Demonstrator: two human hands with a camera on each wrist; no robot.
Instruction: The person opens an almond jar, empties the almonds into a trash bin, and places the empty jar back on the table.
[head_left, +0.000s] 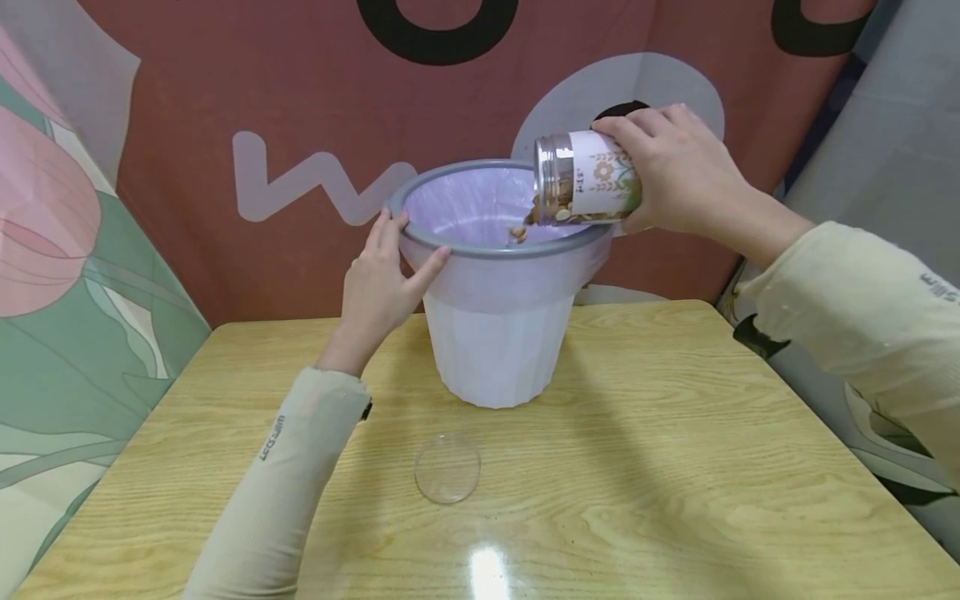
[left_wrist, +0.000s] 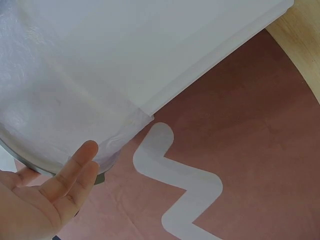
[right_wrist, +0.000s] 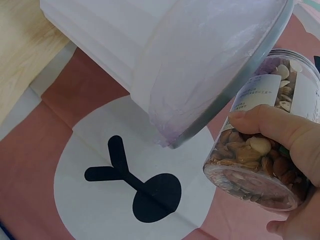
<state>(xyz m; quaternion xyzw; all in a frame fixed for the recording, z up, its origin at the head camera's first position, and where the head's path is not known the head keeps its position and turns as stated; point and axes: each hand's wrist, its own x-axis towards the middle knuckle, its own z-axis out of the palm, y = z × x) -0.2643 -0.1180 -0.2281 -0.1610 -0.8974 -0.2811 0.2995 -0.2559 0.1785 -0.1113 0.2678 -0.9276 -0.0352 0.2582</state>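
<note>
My right hand (head_left: 675,171) grips a clear jar (head_left: 600,179) of mixed nuts with a printed white label, fingers on one side and thumb on the other. The jar lies tipped sideways, its uncapped mouth over the right part of a white bin (head_left: 498,350). Nuts (head_left: 517,234) drop from the mouth toward the bin; more nuts (right_wrist: 260,150) fill the lower part of the jar. A purplish bag (head_left: 472,200) lines the bin and folds over its grey rim (head_left: 495,250). With fairly straight fingers, my left hand (head_left: 378,283) touches the rim's left side.
A clear round lid (head_left: 447,468) lies flat on the wooden table (head_left: 637,417), in front of the bin. Behind the table hangs a reddish-brown printed cloth (head_left: 300,100), with a floral cloth (head_left: 67,250) to the left.
</note>
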